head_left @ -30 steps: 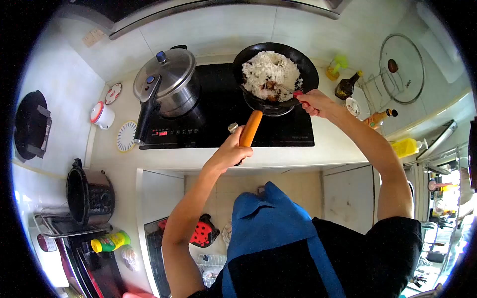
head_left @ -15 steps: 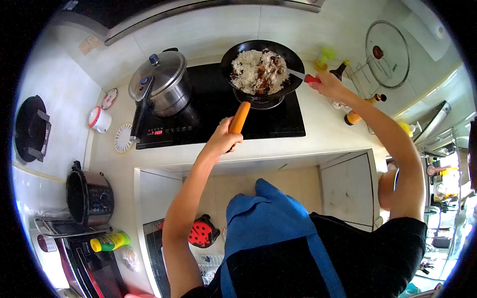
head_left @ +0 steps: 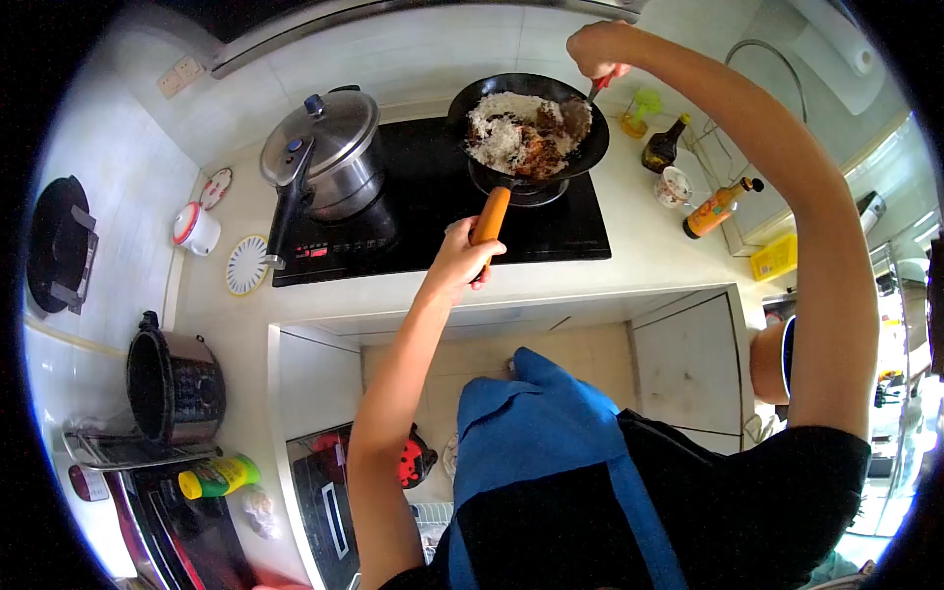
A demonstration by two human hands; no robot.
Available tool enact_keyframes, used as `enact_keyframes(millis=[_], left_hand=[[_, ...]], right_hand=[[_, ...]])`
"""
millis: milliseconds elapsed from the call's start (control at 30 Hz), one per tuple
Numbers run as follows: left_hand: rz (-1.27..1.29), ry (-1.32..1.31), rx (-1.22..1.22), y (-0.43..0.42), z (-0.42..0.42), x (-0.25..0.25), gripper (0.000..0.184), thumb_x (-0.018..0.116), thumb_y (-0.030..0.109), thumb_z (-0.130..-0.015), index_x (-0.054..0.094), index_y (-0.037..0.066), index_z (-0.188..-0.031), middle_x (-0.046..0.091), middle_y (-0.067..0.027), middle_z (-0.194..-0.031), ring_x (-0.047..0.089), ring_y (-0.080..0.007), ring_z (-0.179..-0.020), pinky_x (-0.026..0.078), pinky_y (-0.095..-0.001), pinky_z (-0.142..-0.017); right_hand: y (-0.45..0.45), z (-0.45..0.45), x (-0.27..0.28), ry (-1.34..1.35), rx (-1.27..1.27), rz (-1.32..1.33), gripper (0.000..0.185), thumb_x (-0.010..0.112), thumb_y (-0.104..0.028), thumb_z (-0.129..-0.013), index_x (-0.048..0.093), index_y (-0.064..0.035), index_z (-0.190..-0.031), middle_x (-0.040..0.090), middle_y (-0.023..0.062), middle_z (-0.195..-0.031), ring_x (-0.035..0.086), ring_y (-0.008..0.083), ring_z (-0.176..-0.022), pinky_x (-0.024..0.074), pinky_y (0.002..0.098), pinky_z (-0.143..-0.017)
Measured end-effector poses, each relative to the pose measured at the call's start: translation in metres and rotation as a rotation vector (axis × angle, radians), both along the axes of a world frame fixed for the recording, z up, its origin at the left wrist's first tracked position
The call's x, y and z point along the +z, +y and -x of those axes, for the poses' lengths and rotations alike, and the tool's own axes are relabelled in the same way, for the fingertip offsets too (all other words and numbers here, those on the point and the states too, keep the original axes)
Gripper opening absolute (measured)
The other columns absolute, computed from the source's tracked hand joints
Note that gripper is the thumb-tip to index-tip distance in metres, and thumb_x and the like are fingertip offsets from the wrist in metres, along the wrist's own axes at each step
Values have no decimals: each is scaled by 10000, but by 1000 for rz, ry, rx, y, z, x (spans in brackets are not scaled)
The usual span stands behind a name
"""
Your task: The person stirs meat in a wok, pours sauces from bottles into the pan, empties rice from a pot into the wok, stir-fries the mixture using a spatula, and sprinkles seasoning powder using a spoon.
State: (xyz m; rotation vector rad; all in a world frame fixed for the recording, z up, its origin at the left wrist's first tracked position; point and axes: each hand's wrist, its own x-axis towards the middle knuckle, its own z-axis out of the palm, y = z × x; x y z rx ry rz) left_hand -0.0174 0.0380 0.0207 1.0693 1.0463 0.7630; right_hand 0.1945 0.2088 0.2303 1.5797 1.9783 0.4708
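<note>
A black wok (head_left: 593,155) stands on the right burner of the black cooktop (head_left: 413,231). White rice (head_left: 501,128) fills it, with dark brown sauce or bits (head_left: 543,152) on the right part. My left hand (head_left: 466,258) is wrapped round the wok's orange handle (head_left: 491,214). Above the wok's right rim, my right hand (head_left: 598,51) grips the red handle (head_left: 607,79) of a spatula, whose blade (head_left: 576,116) points down into the food at the wok's right side.
A pressure cooker (head_left: 334,147) stands left of the wok. To the right are a dark sauce bottle (head_left: 661,149), a small bowl (head_left: 673,187) and an orange-labelled bottle (head_left: 717,210). A white lidded jar (head_left: 197,229) and a striped plate (head_left: 247,265) lie at the left.
My right hand has risen from beside the wok to above its far right rim, turning the spatula downward. The rice and dark sauce are more mixed. My left hand keeps hold of the handle.
</note>
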Motion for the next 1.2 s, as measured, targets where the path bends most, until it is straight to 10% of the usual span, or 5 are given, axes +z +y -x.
enact_keyframes(millis=[233, 400, 533, 667, 1200], left_hand=[[-40, 31, 36, -1, -2, -1, 626, 598, 31, -733, 338, -4, -1302, 478, -45, -700, 438, -100, -411, 325, -250, -330], [-80, 5, -18, -2, 4, -2, 623, 568, 30, -707, 349, -1, -1289, 456, -37, -679, 429, -90, -451, 303, -243, -370], [-75, 31, -14, -2, 4, 5, 588, 565, 18, -710, 366, 10, -1264, 446, -26, -665, 417, -83, -452, 319, -238, -393], [-60, 32, -4, -2, 1, 5, 609, 565, 6, -711, 355, 1, -1283, 440, -13, -640, 408, -81, -441, 322, -235, -397], [-113, 47, 68, -3, -4, -5, 613, 586, 3, -698, 389, -25, -1278, 476, -41, -710, 404, -83, -425, 307, -235, -381]], right_hand=[[100, -12, -47, -94, -849, 424, 322, 398, -127, -892, 604, -11, -673, 573, 84, -624, 536, 147, -508, 418, 310, -424], [55, -121, -84, 495, -703, 411, 328, 504, -260, -862, 538, -72, -595, 484, 66, -480, 418, 172, -344, 315, 306, -304], [50, -156, -153, 451, 16, -35, 343, 623, -347, -825, 593, -9, -773, 623, 143, -753, 621, 289, -694, 494, 396, -618], [19, -142, -134, 472, 69, -169, 324, 636, -342, -808, 608, -19, -823, 638, 168, -882, 627, 305, -843, 500, 405, -681], [-13, -53, -6, -195, 440, -216, 149, 708, -270, -732, 685, -138, -798, 664, 72, -816, 657, 213, -789, 520, 338, -664]])
